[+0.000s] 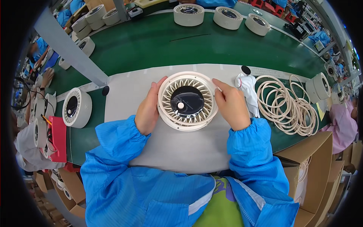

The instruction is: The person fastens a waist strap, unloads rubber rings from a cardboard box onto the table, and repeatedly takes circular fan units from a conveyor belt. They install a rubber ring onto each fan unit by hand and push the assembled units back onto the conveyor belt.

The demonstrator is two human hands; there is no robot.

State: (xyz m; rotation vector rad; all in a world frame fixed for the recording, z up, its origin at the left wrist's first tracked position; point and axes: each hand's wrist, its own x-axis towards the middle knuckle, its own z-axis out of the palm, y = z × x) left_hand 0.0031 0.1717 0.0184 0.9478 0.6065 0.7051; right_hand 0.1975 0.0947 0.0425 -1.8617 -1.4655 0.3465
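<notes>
Between my two hands sits a round cream-white device housing point(172, 113) with a ring of slanted fins, a glossy black disc in its middle and a small white knob on the disc. My left hand point(148, 109) grips its left side, fingers curled behind the rim. On the right side my right hand point(231, 106) holds the rim, with the index finger stretched along its upper right edge. The housing is over a light grey mat point(151, 151); whether it rests on it or is lifted cannot be made out.
Coiled cream cable point(287, 106) and a white cloth point(248, 90) lie right of the mat. Similar housings stand at left point(77, 108), far right point(318, 87) and along the green conveyor point(151, 49). A grey post point(72, 45) rises at left; a cardboard box point(317, 178) stands lower right.
</notes>
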